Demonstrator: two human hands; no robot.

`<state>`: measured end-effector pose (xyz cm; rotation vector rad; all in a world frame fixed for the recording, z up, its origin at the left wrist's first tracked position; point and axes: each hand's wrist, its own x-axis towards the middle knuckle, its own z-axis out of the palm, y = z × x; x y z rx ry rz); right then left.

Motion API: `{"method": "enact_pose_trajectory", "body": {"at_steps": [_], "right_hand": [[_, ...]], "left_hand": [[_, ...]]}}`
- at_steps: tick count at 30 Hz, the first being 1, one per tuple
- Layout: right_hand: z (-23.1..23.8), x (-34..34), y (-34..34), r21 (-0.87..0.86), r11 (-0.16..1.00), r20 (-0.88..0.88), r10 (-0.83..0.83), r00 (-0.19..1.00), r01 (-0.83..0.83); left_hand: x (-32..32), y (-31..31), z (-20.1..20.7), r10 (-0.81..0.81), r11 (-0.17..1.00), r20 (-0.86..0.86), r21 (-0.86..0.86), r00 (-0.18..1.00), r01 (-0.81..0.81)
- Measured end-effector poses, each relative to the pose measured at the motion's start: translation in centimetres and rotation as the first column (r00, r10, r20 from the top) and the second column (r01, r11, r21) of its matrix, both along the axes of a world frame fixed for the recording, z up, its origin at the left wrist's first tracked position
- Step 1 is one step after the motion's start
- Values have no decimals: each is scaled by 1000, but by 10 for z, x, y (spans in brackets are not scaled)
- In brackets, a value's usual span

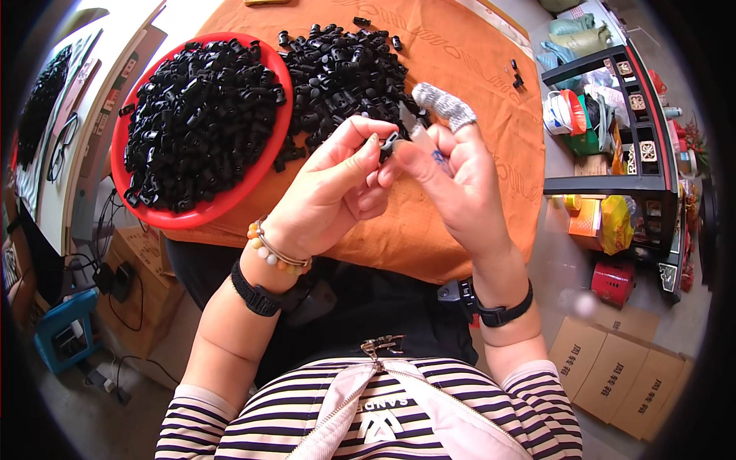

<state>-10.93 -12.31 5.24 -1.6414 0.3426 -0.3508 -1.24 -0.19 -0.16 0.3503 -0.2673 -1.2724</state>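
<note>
My left hand (330,180) is closed, pinching a small black plastic cord lock (387,147) between thumb and fingertips above the table's near half. Close against it, my right hand (468,188) is closed round a slim tool (420,132) with a pale, blade-like tip; its handle is mostly hidden by the fingers. The right thumb reaches the cord lock. A grey-white knitted cover (445,106) sleeves one right finger. Beyond the hands lies a loose heap of similar black cord locks (345,73). To its left, a red round basin (287,84) is piled with more.
An orange patterned cloth (491,100) covers the table. A few black pieces (517,77) lie apart at its right. A dark shelf (606,184) with bags stands on the right, flattened cardboard (613,368) below. On the left are a blue stool (65,330) and cables.
</note>
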Motion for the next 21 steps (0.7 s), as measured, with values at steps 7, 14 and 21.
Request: {"method": "enact_pose_trajectory", "body": {"at_steps": [7, 14, 21], "right_hand": [[0, 15, -15, -65, 983, 100, -164, 981, 171], [-2, 13, -6, -167, 982, 68, -76, 995, 86], [-3, 16, -9, -176, 959, 173, -190, 966, 220]], "left_hand": [[1, -1, 2, -25, 999, 27, -46, 999, 26], [2, -2, -2, -37, 998, 17, -55, 999, 38], [3, 0, 1, -3, 1000, -23, -17, 1000, 2]]}}
